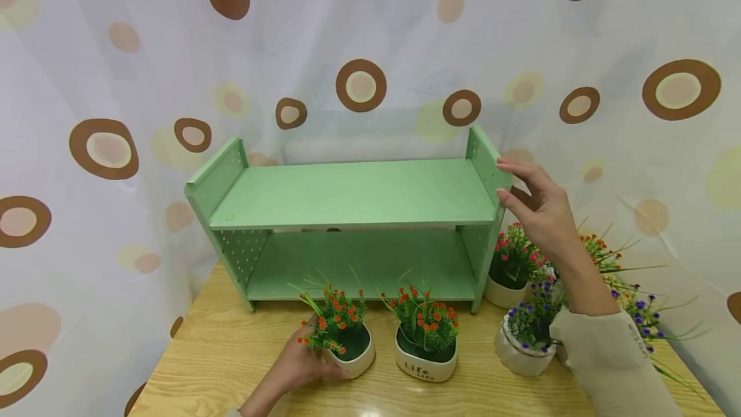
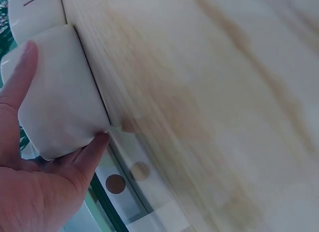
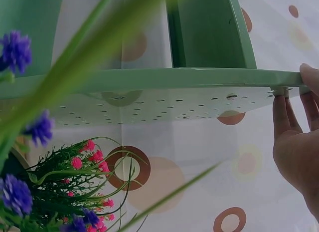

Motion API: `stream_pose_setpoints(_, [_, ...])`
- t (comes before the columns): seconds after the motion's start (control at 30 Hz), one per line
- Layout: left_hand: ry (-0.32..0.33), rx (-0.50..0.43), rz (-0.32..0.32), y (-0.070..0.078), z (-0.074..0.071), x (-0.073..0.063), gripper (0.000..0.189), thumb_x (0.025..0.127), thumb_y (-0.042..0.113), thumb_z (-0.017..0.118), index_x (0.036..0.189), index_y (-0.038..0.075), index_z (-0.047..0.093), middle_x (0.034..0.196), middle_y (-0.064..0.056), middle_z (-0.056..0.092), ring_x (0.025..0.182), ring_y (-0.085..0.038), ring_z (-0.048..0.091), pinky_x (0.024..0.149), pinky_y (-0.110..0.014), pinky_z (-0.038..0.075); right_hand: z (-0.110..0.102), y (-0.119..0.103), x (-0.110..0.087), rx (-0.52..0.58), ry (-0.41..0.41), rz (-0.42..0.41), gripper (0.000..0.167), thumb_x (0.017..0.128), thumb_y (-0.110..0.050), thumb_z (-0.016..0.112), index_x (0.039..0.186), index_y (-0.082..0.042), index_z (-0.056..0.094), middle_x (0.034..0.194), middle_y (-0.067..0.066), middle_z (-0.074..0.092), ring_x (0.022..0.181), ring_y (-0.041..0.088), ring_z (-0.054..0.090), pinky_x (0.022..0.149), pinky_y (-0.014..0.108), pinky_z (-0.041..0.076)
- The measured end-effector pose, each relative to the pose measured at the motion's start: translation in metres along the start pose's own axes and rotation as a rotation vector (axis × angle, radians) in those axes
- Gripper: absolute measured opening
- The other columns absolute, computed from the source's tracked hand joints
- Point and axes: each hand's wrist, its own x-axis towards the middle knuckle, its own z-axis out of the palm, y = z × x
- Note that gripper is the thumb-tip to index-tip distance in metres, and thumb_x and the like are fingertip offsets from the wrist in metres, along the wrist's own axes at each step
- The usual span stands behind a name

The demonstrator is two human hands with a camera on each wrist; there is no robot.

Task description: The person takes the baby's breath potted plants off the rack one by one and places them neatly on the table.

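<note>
A green two-tier shelf (image 1: 359, 192) stands on the wooden table against the curtain. At the top front of its right side panel (image 3: 164, 78), my right hand (image 1: 544, 211) pinches the edge between thumb and fingers. My left hand (image 1: 301, 356) grips a white potted plant (image 1: 361, 364) with orange-red flowers, in front of the shelf. In the left wrist view, thumb and fingers span the white pot (image 2: 65, 92), whose base is at the tabletop. Just right of it sits a similar potted plant (image 1: 425, 365) lettered "Life".
Right of the shelf, under my right forearm, stand a pot with purple flowers (image 1: 523, 349) and a pot with pink flowers (image 1: 503, 288). More flowers and long grass blades spread behind the sleeve. A spotted curtain (image 1: 405, 31) hangs behind the wooden table (image 1: 191, 359).
</note>
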Motion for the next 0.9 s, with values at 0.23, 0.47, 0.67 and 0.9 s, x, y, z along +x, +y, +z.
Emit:
stream_pose_setpoints(0.23, [-0.029,-0.038,0.003,-0.003,0.001,0.001,0.121,0.056,0.027,0.104,0.159,0.012,0.042,0.171,-0.009,0.023,0.155,-0.038,0.026,0.122,-0.059,0.024,-0.001,-0.001,-0.002,-0.006,0.002,0.008,0.042,0.100,0.008,0.059,0.142,0.007,0.054,0.151,0.009,0.050,0.147,0.012,0.043,0.110,0.016,0.043])
stream_pose_setpoints(0.47, [-0.043,-0.037,0.033,-0.005,0.001,0.005,0.123,0.058,0.029,0.103,0.160,0.010,0.037,0.169,-0.011,0.030,0.154,-0.039,0.029,0.122,-0.060,0.024,-0.002,-0.006,-0.003,-0.056,0.009,0.015,0.043,0.100,0.008,0.059,0.143,0.007,0.054,0.152,0.010,0.049,0.146,0.011,0.043,0.110,0.016,0.042])
stream_pose_setpoints(0.67, [0.012,0.061,-0.024,0.000,-0.023,-0.002,0.125,0.060,0.033,0.102,0.160,0.006,0.032,0.159,-0.019,0.045,0.145,-0.041,0.043,0.115,-0.061,0.038,-0.006,-0.015,-0.003,-0.321,-0.063,-0.006,0.058,0.097,0.005,0.066,0.151,-0.010,0.053,0.158,0.007,0.046,0.145,0.001,0.040,0.113,0.015,0.039])
stream_pose_setpoints(0.9, [0.145,0.217,0.020,0.022,-0.098,-0.029,0.117,0.081,0.033,0.089,0.168,0.018,0.013,0.168,-0.021,0.028,0.146,-0.049,0.039,0.111,-0.065,0.039,-0.021,-0.041,-0.026,-0.690,-0.133,-0.061,0.074,0.094,-0.016,0.077,0.159,-0.029,0.043,0.165,0.000,0.040,0.153,0.020,0.035,0.109,0.066,0.038])
